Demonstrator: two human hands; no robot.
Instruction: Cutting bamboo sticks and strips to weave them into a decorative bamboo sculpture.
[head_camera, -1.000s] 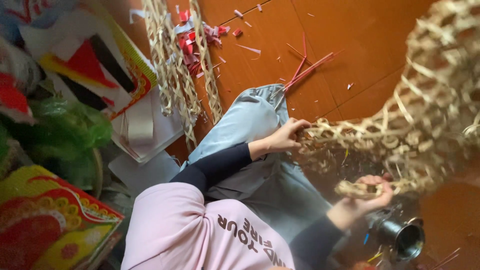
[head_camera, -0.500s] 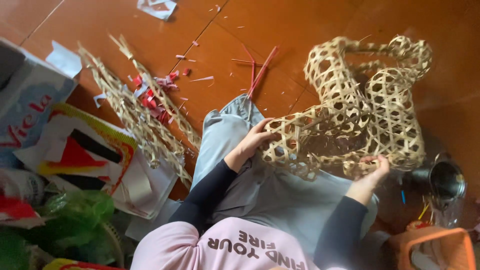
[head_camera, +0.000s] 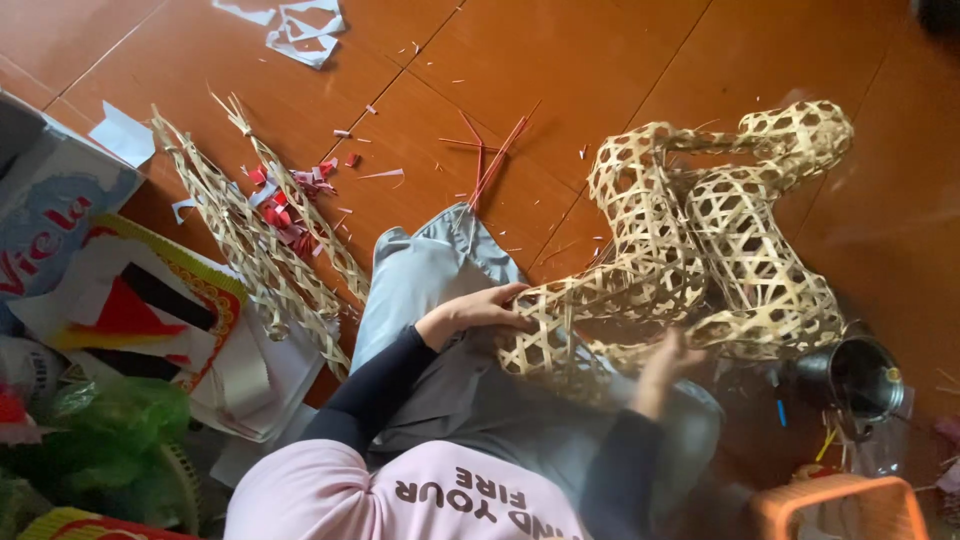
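Note:
A woven bamboo frame of open lattice, shaped like an animal with curved limbs, lies across my lap and the orange-brown tiled floor. My left hand rests on the near left end of the weave, fingers curled around its edge. My right hand is blurred and grips the lower edge of the lattice near its middle. Both arms are in dark sleeves. I sit in a pink top and grey trousers.
Long plaited bamboo strips lie on the floor at left among red paper scraps. Thin red sticks lie beyond my knee. A metal pot and an orange basket stand at right. Printed bags, a box and a green plastic bag crowd the left.
The view has swung so the whole frame shows. My right hand has slid left along the lower edge of the weave. My left hand stays on the near end.

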